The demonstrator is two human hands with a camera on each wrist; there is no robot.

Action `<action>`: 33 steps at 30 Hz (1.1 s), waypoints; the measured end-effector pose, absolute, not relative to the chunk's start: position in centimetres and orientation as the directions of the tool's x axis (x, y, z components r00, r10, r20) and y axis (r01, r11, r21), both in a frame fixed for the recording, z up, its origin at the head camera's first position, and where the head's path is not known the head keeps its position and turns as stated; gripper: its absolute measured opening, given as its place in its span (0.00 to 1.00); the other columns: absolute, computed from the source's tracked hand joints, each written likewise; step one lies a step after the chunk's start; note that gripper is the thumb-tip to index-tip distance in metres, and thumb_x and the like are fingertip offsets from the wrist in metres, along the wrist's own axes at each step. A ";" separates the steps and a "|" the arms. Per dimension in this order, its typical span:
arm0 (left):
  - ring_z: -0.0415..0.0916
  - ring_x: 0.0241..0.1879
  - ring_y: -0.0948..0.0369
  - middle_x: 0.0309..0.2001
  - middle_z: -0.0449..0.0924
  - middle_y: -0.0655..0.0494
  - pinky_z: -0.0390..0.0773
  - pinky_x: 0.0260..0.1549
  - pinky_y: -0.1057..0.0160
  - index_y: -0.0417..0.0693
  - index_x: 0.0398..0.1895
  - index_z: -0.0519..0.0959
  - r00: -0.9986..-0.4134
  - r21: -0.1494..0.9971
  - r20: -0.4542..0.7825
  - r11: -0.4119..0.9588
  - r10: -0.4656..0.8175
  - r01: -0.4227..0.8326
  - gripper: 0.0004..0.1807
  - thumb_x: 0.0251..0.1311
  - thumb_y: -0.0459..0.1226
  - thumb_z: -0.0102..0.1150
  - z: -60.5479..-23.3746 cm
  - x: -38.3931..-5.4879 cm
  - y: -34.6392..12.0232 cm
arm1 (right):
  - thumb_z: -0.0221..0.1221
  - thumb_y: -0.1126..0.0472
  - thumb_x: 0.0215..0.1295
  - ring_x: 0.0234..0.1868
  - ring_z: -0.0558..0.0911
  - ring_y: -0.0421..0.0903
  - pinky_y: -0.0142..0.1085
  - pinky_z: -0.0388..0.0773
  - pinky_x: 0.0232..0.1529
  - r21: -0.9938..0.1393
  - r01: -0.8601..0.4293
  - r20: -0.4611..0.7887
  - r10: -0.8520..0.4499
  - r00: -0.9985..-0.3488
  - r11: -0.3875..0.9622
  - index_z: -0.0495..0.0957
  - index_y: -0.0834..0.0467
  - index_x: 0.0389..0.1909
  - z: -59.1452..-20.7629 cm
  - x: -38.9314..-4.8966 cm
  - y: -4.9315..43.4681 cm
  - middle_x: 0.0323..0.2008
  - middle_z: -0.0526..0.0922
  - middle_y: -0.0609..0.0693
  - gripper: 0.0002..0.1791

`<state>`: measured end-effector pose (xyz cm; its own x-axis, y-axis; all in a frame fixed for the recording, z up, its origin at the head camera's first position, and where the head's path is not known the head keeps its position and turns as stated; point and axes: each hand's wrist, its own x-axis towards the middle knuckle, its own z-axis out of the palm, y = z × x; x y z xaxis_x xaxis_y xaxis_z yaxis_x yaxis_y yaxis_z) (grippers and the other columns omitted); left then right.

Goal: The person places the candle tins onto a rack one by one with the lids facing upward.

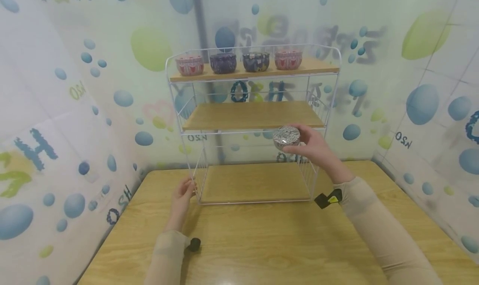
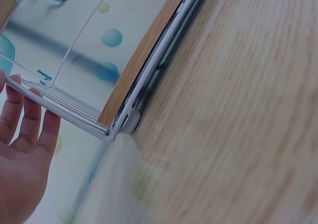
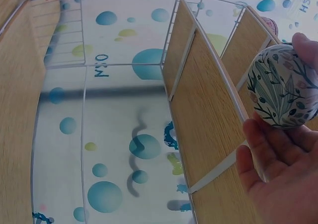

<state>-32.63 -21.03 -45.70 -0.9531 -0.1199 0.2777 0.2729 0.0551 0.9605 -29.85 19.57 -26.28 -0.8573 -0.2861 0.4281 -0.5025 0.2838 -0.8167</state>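
Observation:
My right hand [image 1: 312,145] holds a small round tin [image 1: 286,137] with a shiny black-and-white patterned top, in front of the rack just below the middle shelf's front edge. In the right wrist view, dark leaves and pale pink flowers cover the tin [image 3: 282,86], with the thumb above it and fingers beneath. At the rack's lower left side, my left hand [image 1: 184,193] grips the white wire frame of the shelf rack [image 1: 247,202]. The left wrist view shows its fingertips [image 2: 49,122] at the side rail, the thumb mostly out of frame.
Several similar patterned tins stand in a row on the top wooden shelf [image 1: 314,65], including a red-and-pink tin [image 1: 190,65] at the left. Below are a middle shelf [image 1: 250,114] and a bottom shelf [image 1: 254,183]. The rack stands on a wooden table [image 1: 262,243] against printed curtains.

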 end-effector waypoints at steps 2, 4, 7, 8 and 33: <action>0.74 0.49 0.53 0.43 0.78 0.60 0.78 0.49 0.63 0.35 0.59 0.69 -0.952 0.959 0.281 0.065 -0.121 0.275 0.18 0.72 0.37 0.50 -45.7 -32.7 -21.1 | 0.67 0.69 0.56 0.47 0.76 0.49 0.32 0.76 0.44 -0.817 -0.502 0.430 -0.280 -0.858 0.284 0.66 0.65 0.64 -26.1 -29.8 19.6 0.51 0.75 0.58 0.34; 0.75 0.48 0.56 0.43 0.78 0.60 0.78 0.49 0.63 0.35 0.59 0.68 -0.953 0.960 0.278 0.073 -0.120 0.271 0.18 0.72 0.37 0.49 -45.6 -32.6 -21.0 | 0.67 0.69 0.56 0.47 0.76 0.48 0.32 0.76 0.44 -0.815 -0.507 0.438 -0.273 -0.856 0.281 0.67 0.65 0.64 -26.0 -29.8 19.8 0.51 0.76 0.57 0.34; 0.75 0.48 0.57 0.43 0.78 0.61 0.77 0.52 0.59 0.38 0.59 0.69 -0.958 0.964 0.265 0.058 -0.113 0.259 0.17 0.72 0.36 0.49 -45.5 -32.5 -21.0 | 0.66 0.69 0.56 0.45 0.76 0.47 0.31 0.76 0.43 -0.805 -0.527 0.464 -0.264 -0.846 0.274 0.67 0.65 0.63 -25.7 -29.8 20.0 0.49 0.77 0.53 0.33; 0.74 0.48 0.58 0.43 0.78 0.61 0.76 0.54 0.57 0.39 0.59 0.70 -0.960 0.967 0.256 0.048 -0.109 0.252 0.16 0.72 0.36 0.49 -45.4 -32.4 -21.0 | 0.66 0.70 0.56 0.45 0.76 0.46 0.31 0.76 0.42 -0.801 -0.534 0.473 -0.262 -0.841 0.270 0.67 0.66 0.63 -25.6 -29.8 20.1 0.48 0.77 0.52 0.33; 0.73 0.50 0.55 0.44 0.77 0.61 0.76 0.54 0.59 0.38 0.61 0.69 -0.971 0.975 0.220 0.042 -0.089 0.217 0.16 0.73 0.33 0.47 -44.2 -31.5 -20.9 | 0.67 0.66 0.59 0.47 0.78 0.43 0.28 0.80 0.40 -0.817 -0.532 0.506 -0.164 -0.847 0.224 0.69 0.61 0.64 -22.7 -29.9 21.9 0.49 0.77 0.47 0.32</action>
<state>-31.46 -20.92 -44.16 -0.9714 -0.0891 0.2199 0.2170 0.0419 0.9753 -29.93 21.85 -22.69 -0.8467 -0.1639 0.5062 -0.5317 0.2239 -0.8168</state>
